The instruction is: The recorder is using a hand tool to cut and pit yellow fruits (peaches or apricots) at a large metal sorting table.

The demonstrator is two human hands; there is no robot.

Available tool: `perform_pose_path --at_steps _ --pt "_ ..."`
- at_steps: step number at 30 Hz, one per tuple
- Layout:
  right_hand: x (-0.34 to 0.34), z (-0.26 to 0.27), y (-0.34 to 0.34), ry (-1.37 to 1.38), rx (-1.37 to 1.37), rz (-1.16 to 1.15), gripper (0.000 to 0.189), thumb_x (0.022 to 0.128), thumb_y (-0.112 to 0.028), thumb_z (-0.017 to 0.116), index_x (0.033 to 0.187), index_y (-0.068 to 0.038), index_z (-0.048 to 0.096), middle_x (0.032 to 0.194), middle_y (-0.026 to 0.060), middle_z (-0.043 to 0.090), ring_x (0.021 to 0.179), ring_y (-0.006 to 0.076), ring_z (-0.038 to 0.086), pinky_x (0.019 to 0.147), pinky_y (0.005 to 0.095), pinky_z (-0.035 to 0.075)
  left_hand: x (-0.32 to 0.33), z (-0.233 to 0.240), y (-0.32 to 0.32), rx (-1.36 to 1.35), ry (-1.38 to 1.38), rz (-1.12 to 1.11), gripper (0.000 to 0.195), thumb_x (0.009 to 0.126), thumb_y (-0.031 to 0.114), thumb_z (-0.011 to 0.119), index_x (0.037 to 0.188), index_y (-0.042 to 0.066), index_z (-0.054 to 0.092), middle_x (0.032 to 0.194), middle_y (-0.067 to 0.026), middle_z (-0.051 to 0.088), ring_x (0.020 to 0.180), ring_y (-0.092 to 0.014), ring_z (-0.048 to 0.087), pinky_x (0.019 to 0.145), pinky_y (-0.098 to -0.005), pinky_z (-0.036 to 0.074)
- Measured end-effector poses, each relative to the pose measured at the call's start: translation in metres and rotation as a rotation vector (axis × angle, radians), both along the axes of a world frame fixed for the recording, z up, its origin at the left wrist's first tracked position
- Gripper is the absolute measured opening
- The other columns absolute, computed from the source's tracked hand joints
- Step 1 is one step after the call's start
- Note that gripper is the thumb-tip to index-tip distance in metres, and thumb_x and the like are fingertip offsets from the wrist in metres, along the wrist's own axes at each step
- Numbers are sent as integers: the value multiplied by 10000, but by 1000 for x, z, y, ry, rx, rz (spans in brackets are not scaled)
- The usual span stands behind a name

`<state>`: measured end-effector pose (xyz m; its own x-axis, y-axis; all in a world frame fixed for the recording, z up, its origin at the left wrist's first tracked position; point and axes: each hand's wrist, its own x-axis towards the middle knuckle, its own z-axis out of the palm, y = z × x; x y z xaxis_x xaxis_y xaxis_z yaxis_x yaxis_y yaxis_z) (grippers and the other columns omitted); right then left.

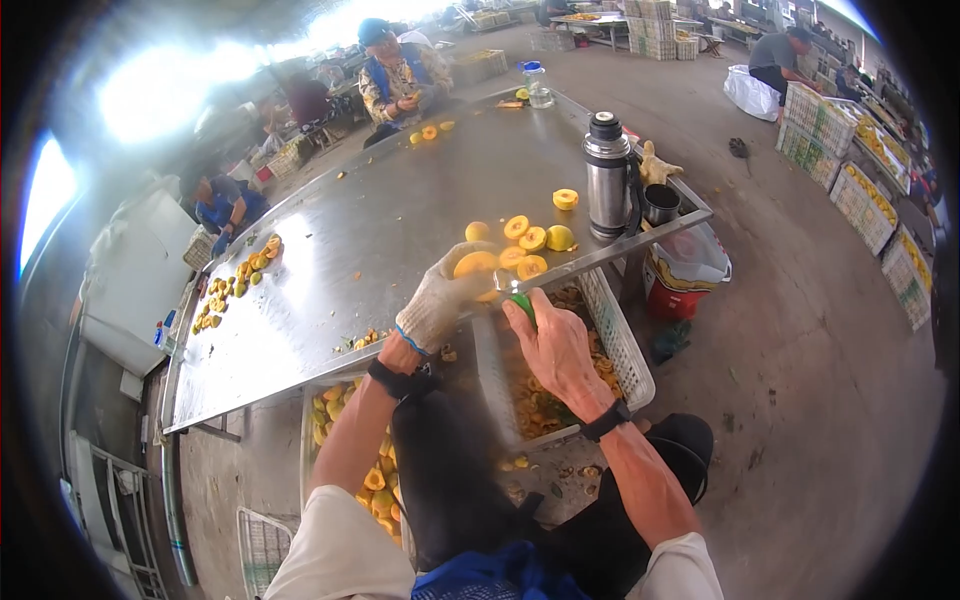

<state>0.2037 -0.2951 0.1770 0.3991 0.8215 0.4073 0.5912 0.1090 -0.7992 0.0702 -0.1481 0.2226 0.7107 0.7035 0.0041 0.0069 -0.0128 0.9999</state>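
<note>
My left hand (442, 296), in a white knitted glove, holds a halved yellow peach (475, 264) above the near edge of the steel table (360, 202). Bare and close beside it, my right hand (553, 341) grips the green handle of a small tool (523, 306). Its metal end (505, 280) is at the fruit, too blurred to tell its exact shape. Just beyond the hands lie several peach halves (532, 238), some with the cut face and reddish centre up. Below my right hand stands a white plastic crate (630, 360) with pits and scraps in it.
A steel vacuum flask (607, 180), a dark cup (661, 202) and a glove (657, 163) stand at the table's right corner. Another crate (306, 442) of peaches is by my left leg. Co-workers sit across the table (397, 75) and at its left end (225, 202). A red bucket (675, 289) is on the floor.
</note>
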Motion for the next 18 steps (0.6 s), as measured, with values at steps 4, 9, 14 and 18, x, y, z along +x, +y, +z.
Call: perform_pose_path --at_steps 4,9,14,18 --pt "-8 -2 2 15 86 62 318 1063 -309 601 973 -6 572 783 248 671 776 487 660 675 541 506 -10 -8 -19 -34 -98 -38 436 975 223 631 1380 63 603 1217 -65 697 1075 -166 679 928 -327 562" --pt "-11 -1 1 -97 72 9 279 1050 -259 630 971 1 568 763 230 666 727 452 674 621 506 510 -3 -19 -36 -176 -342 11 458 1079 365 483 1328 7 622 1168 -97 714 1060 -187 682 920 -323 550" --pt "-17 -11 6 -148 113 -10 239 1012 -164 689 926 10 549 710 231 639 667 437 677 552 469 507 15 -36 -44 -186 -448 183 626 1117 531 379 1157 -19 676 983 -131 725 932 -195 677 869 -331 547" --pt "-26 -12 10 -101 118 46 249 1000 -187 709 921 -9 554 754 214 659 701 436 680 564 472 516 18 -39 -53 -50 -460 393 669 1127 544 345 1067 -34 678 896 -125 707 849 -185 650 793 -312 524"
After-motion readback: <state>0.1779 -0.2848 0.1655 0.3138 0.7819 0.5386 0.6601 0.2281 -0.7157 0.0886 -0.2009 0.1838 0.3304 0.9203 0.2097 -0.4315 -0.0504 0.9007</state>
